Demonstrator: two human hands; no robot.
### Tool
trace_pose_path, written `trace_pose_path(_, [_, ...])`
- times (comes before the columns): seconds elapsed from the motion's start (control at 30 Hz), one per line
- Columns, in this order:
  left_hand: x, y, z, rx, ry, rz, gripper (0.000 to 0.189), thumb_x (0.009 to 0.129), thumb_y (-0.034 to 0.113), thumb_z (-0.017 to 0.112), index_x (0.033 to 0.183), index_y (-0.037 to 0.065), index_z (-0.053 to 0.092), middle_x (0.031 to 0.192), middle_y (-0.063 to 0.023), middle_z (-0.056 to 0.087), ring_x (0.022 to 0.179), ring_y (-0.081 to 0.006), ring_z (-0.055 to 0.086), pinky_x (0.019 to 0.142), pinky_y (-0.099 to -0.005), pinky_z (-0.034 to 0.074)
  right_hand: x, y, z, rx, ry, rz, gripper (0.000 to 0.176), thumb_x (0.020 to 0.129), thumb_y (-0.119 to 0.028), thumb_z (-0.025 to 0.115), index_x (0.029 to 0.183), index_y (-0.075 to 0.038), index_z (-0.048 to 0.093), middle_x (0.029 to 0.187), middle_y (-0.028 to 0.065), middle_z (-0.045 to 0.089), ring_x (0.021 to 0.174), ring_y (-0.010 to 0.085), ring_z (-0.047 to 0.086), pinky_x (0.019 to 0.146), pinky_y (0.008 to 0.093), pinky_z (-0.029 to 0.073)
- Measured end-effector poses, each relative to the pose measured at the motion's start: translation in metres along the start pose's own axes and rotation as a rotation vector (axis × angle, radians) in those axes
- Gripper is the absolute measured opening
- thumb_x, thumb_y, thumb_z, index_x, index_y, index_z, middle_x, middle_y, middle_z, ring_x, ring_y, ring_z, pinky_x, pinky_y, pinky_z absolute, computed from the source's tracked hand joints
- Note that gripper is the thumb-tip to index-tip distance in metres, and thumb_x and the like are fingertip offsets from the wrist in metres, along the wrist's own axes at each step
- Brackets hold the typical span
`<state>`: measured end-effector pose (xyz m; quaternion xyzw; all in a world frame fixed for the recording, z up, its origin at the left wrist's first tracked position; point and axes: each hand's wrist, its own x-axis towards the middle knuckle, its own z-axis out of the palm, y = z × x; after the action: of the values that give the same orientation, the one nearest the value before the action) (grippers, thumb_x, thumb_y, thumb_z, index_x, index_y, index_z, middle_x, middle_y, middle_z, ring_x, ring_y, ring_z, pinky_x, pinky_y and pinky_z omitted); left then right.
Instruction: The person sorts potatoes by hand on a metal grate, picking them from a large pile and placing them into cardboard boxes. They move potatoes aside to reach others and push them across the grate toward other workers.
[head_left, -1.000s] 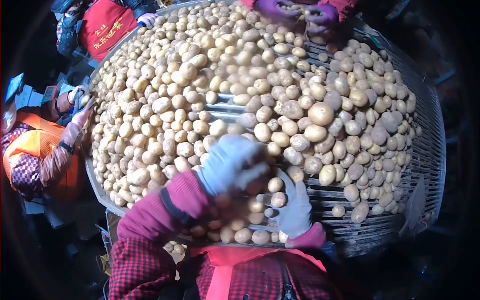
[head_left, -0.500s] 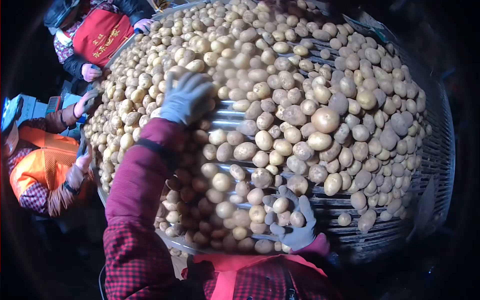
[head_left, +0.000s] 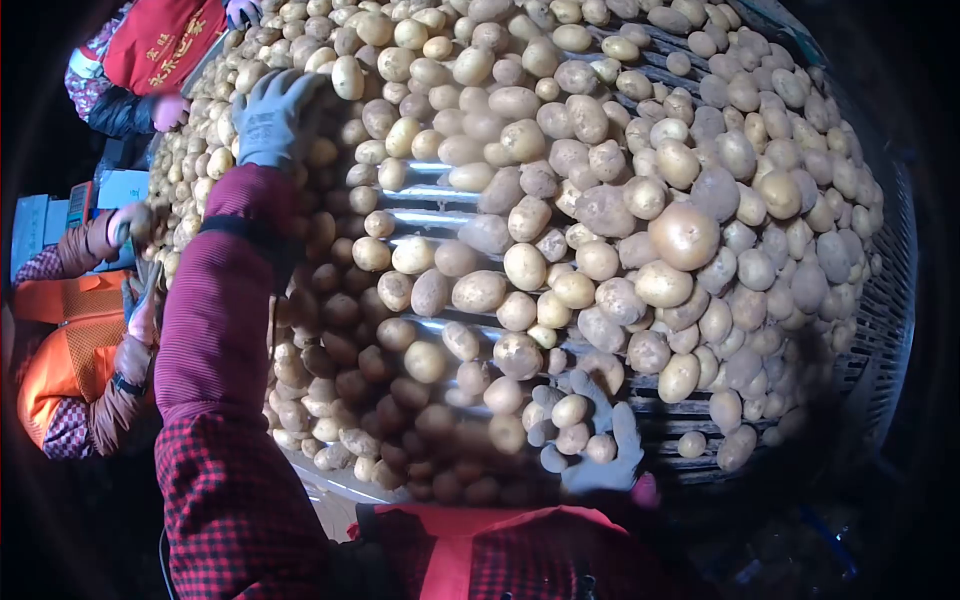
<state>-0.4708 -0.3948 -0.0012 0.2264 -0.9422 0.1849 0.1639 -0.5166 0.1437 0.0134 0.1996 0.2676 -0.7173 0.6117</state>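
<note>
Closest in, the right hand (head_left: 592, 440), in a grey knit glove, lies with fingers spread among a few small tan potatoes (head_left: 570, 410) at the near edge of the round slatted metal worktop (head_left: 425, 192). Beyond it a heap of pale yellow potatoes (head_left: 600, 150) covers most of the slats. Farther left, the grey-gloved left hand (head_left: 272, 115) rests spread flat on the heap, its maroon sleeve (head_left: 225, 280) stretched out. A person in an orange vest (head_left: 60, 350) and another in a red apron (head_left: 165, 45) stand at the far left rim.

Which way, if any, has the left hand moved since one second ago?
Yes. The left hand went from the table's near rim far out over the potatoes, leftward.
</note>
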Motion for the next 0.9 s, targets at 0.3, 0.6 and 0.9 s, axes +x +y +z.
trace_pose_path(0.3, [-0.001, -0.035, 0.024, -0.012, -0.018, -0.168, 0.064, 0.092, 0.041, 0.068, 0.152, 0.036, 0.046, 0.148, -0.0026, 0.056, 0.144, -0.0295, 0.044, 0.116, -0.0547, 0.031, 0.004, -0.004, 0.004, -0.034, 0.04, -0.01, 0.069, 0.105, -0.062, 0.036, 0.159, -0.019, 0.038, 0.149, 0.0101, 0.051, 0.108, 0.0237, 0.058, 0.075, 0.0325, 0.052])
trace_pose_path(0.6, [-0.056, 0.042, -0.081, -0.582, -0.183, 0.084, 0.048, 0.092, 0.035, 0.067, 0.136, 0.017, 0.063, 0.133, -0.0145, 0.062, 0.122, -0.0346, 0.058, 0.104, -0.0498, 0.041, -0.004, 0.002, 0.012, -0.108, 0.039, -0.05, 0.069, 0.105, -0.062, 0.034, 0.159, -0.019, 0.038, 0.149, 0.0106, 0.051, 0.109, 0.0242, 0.058, 0.075, 0.0317, 0.051])
trace_pose_path(0.9, [-0.139, 0.109, -0.121, -0.492, -0.256, 0.129, 0.051, 0.089, 0.042, 0.071, 0.137, 0.025, 0.062, 0.139, -0.0084, 0.057, 0.121, -0.0333, 0.054, 0.095, -0.0522, 0.044, -0.013, 0.007, 0.013, -0.198, 0.037, -0.097, 0.069, 0.105, -0.062, 0.032, 0.159, -0.019, 0.038, 0.149, 0.0111, 0.052, 0.111, 0.0248, 0.058, 0.074, 0.0309, 0.05])
